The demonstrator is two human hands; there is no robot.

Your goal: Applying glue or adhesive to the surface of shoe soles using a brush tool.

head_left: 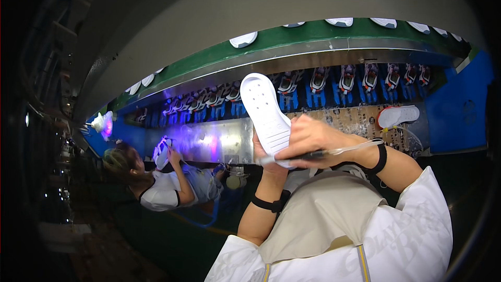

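Observation:
A white shoe sole stands tilted in front of me, its inner face with small holes and grooves toward me. Around its lower end my left hand is closed. My right hand grips a slim dark-handled brush, lying across the sole's lower end. The brush's tip is blurred by motion, so its exact contact cannot be made out. From the handle's rear a pale, clear part runs along my right wrist. Part of the left fingers is hidden behind the sole.
More white soles lie on the worn bench at right. Shoe uppers on blue holders line the rack behind. Above, soles sit on a green conveyor belt. A co-worker holds a shoe at left, near a glowing purple lamp.

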